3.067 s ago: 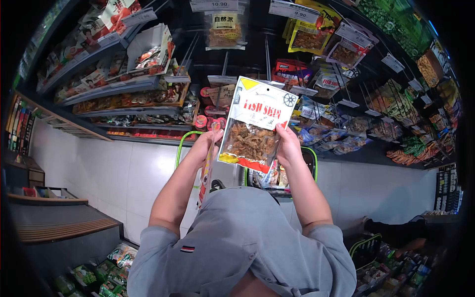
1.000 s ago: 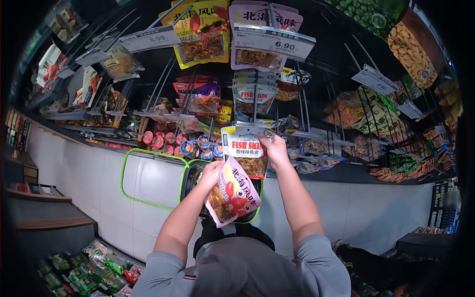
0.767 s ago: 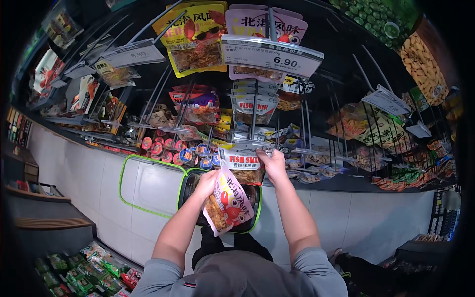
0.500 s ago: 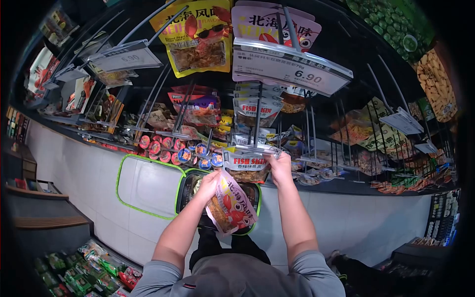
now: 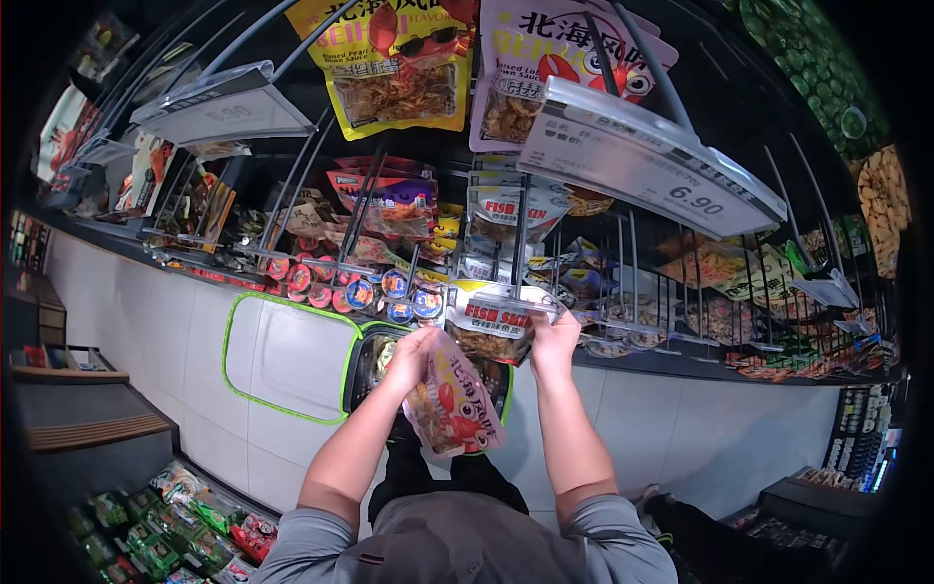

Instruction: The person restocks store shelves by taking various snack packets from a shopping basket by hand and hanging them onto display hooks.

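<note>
My left hand [image 5: 413, 358] is closed on the top edge of a pink snack bag [image 5: 453, 401], which hangs tilted and shows a red lobster with big eyes. My right hand [image 5: 556, 345] grips the right edge of a silver fish skin bag [image 5: 484, 327]. This bag is at the front of a rack hook, under a clear tag holder; I cannot tell whether it still hangs there. Below both bags stands a black shopping basket [image 5: 362, 372] with a green rim, largely covered by my left arm and the pink bag.
More fish skin bags [image 5: 511, 211] hang behind. Above are a yellow snack bag [image 5: 399, 83], pink bags [image 5: 506, 102] and a jutting price tag [image 5: 652, 165]. Round cups [image 5: 360, 294] line the lower shelf. The basket's open lid [image 5: 289, 355] lies left. Packets [image 5: 165, 521] fill a lower-left display.
The view has shifted, and the upper price tag now looks larger and more tilted. My right hand and the fish skin bag sit slightly lower; the left hand keeps the pink bag.
</note>
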The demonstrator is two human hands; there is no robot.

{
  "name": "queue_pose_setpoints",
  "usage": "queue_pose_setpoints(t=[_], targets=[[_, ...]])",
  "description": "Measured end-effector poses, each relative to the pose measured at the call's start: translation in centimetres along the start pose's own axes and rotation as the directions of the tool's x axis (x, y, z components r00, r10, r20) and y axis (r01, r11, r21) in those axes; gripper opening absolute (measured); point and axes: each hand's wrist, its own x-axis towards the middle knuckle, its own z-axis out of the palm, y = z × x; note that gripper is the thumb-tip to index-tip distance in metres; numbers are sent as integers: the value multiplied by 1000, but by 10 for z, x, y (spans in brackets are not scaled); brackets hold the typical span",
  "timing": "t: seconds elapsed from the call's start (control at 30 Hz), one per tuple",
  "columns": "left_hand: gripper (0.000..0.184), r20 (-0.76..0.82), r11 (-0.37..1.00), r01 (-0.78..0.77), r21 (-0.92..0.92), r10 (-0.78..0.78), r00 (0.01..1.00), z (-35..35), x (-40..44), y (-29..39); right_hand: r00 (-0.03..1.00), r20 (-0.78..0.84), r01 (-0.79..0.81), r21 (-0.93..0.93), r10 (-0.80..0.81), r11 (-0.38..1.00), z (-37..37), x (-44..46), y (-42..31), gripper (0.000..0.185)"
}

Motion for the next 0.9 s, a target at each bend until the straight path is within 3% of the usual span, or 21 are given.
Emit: queue_pose_setpoints(t=[0.2, 0.27, 0.43, 0.6, 0.9], targets=[[25, -37, 1000, 20, -2, -20, 999, -6, -1, 7, 999, -34, 14, 86, -11, 996, 3, -2, -1, 21], [28, -26, 940, -125, 316, 141, 990, -6, -4, 9, 998, -63, 2, -59, -6, 998, 6, 1, -6, 18], [29, -12, 987, -5, 159, 7, 1000, 4, -14, 26, 990, -109, 81, -81, -90, 993, 13, -3, -4, 12], [31, -52, 973, 1, 231, 11, 999, 5, -14, 25, 992, -91, 93, 74, -86, 993, 8, -7, -6, 23], [35, -20, 966, 26, 257, -22, 1000, 7, -14, 32, 987, -106, 124, 4, -123, 992, 9, -6, -7, 19]])
